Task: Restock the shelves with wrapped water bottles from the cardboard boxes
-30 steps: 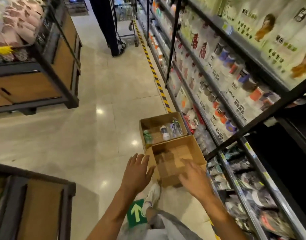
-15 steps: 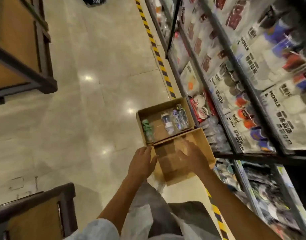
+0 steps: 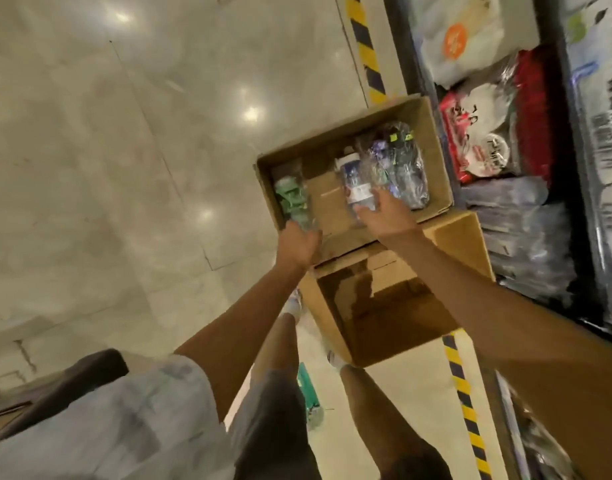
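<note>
Both hands (image 3: 342, 225) in box (image 3: 432, 147) on glossy floor (image 3: 107, 150)

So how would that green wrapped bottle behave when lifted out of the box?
The green bottle lies on its side, so it could roll if nudged. Its glossy clear wrap looks slippery and may crinkle under the left hand gripping its end. It is probably light, though blur hides whether it is full.

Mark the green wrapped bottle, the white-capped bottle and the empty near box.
green wrapped water bottle (image 3: 290, 197), head view, green midsection
white-capped clear bottle (image 3: 356, 183), head view, label
empty brown cardboard box (image 3: 384, 317), head view, bare inside floor
</note>
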A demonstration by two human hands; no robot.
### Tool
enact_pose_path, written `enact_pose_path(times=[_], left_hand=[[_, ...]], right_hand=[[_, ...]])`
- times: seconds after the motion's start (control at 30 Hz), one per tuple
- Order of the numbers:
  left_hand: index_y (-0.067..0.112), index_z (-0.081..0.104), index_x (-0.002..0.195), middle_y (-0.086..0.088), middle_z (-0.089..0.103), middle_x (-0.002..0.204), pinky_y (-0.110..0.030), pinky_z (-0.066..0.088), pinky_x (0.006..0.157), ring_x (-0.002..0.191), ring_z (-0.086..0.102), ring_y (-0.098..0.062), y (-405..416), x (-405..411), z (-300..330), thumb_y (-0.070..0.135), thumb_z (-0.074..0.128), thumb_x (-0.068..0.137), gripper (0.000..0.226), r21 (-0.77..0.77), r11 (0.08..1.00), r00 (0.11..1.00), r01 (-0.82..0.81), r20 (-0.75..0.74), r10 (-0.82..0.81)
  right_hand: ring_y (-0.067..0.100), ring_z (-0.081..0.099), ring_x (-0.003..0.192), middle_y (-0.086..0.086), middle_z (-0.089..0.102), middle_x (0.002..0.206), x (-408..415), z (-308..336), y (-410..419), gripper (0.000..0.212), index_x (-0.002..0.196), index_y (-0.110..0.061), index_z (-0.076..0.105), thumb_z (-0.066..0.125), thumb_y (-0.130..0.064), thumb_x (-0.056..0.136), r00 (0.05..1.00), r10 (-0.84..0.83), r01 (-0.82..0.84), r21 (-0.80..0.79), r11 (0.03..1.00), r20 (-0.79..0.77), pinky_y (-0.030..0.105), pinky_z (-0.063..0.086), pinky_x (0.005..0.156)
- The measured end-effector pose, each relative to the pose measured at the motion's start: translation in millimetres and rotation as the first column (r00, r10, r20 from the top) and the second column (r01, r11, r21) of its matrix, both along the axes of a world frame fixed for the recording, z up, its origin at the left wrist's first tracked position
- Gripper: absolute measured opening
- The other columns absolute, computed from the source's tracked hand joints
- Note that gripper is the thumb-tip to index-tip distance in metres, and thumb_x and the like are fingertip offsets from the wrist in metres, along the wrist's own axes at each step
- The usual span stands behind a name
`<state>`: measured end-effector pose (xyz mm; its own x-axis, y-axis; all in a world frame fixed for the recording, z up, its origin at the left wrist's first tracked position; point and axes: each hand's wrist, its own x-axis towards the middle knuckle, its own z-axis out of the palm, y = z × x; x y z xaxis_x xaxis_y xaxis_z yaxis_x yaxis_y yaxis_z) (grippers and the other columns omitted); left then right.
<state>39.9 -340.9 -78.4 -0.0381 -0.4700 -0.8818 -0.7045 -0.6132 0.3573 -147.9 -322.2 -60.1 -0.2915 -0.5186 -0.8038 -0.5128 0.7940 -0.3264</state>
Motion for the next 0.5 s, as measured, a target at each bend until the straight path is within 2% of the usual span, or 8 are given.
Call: enact_pose_path(times=[0.1,0.17,0.27,0.3,0.33,0.4,0.43,0.5], left_hand=[[0.007,0.053,0.13,-0.01,0.063,0.126,-0.042,0.056,0.096,0.109,0.062,-0.033,-12.3,-17.6,-95.8,0.038,0.067,0.089,0.053,0.14,0.97,0.98,-0.196,0.063,0.189],[0.009,0.05,0.131,-0.012,0.061,0.127,-0.043,0.057,0.094,0.107,0.063,-0.035,-12.2,-24.5,-163.1,0.038,0.069,0.086,0.057,0.171,0.938,0.949,-0.301,0.148,0.278],[0.009,0.053,0.127,-0.01,0.064,0.12,-0.034,0.056,0.077,0.097,0.066,-0.028,-13.1,-27.9,-232.6,0.032,0.068,0.094,0.043,0.188,0.889,0.902,-0.418,0.198,0.383],[0.01,0.054,0.133,-0.008,0.064,0.122,-0.034,0.055,0.078,0.101,0.066,-0.026,-12.4,-29.7,-258.3,0.031,0.066,0.095,0.046,0.195,0.874,0.891,-0.445,0.19,0.412],[0.01,0.049,0.142,-0.008,0.062,0.129,-0.036,0.055,0.087,0.11,0.064,-0.026,-13.8,-30.9,-279.7,0.034,0.068,0.089,0.061,0.198,0.862,0.881,-0.467,0.18,0.437],[0.015,0.034,0.153,-0.014,0.056,0.142,-0.05,0.053,0.101,0.122,0.06,-0.036,-13.1,-31.0,-331.2,0.042,0.073,0.069,0.096,0.135,0.848,0.851,-0.512,0.217,0.479],[0.017,0.03,0.155,-0.016,0.054,0.144,-0.055,0.051,0.103,0.124,0.059,-0.04,-13.9,-29.9,-356.3,0.043,0.076,0.065,0.104,0.096,0.826,0.82,-0.555,0.231,0.524],[0.014,0.023,0.156,-0.017,0.049,0.147,-0.056,0.047,0.108,0.128,0.054,-0.042,-22.3,-35.7,-352.0,0.043,0.082,0.073,0.106,0.095,0.789,0.781,-0.608,0.249,0.572]], right_hand=[[0.036,0.057,0.128,0.016,0.06,0.139,-11.6,-99.9,-11.7,0.06,0.15,-0.013,0.044,0.063,-0.043,0.101,0.999,-0.001,0.002,0.022,1.0,-0.033,0.035,0.041,0.089],[0.038,0.058,0.125,0.019,0.06,0.137,-22.2,-164.2,-12.4,0.066,0.149,-0.011,0.041,0.067,-0.043,0.098,0.998,-0.014,0.016,0.038,0.999,-0.065,0.037,0.045,0.091],[0.036,0.057,0.126,0.018,0.059,0.138,-32.7,-242.0,-14.8,0.069,0.148,-0.009,0.041,0.069,-0.045,0.096,0.994,-0.059,0.064,0.047,0.997,-0.093,0.032,0.043,0.091],[0.035,0.057,0.127,0.016,0.059,0.138,-37.3,-262.8,-16.2,0.07,0.148,-0.01,0.041,0.069,-0.047,0.096,0.99,-0.091,0.096,0.048,0.994,-0.104,0.03,0.041,0.089],[0.034,0.058,0.126,0.015,0.059,0.137,-40.8,-280.0,-17.5,0.07,0.148,-0.01,0.042,0.07,-0.048,0.095,0.987,-0.115,0.12,0.039,0.992,-0.112,0.028,0.039,0.087],[0.03,0.061,0.117,0.01,0.062,0.125,-43.1,-308.7,-17.7,0.071,0.144,-0.011,0.045,0.076,-0.047,0.091,0.981,-0.15,0.152,0.009,0.988,-0.122,0.025,0.04,0.084],[0.026,0.063,0.112,0.007,0.062,0.119,-44.2,-322.3,-16.9,0.072,0.141,-0.012,0.045,0.079,-0.046,0.087,0.978,-0.166,0.166,-0.009,0.986,-0.124,0.026,0.043,0.084],[0.026,0.062,0.113,0.005,0.061,0.122,-45.5,-344.1,-13.9,0.081,0.141,-0.014,0.043,0.083,-0.048,0.079,0.969,-0.206,0.201,-0.051,0.978,-0.137,0.035,0.052,0.093]])
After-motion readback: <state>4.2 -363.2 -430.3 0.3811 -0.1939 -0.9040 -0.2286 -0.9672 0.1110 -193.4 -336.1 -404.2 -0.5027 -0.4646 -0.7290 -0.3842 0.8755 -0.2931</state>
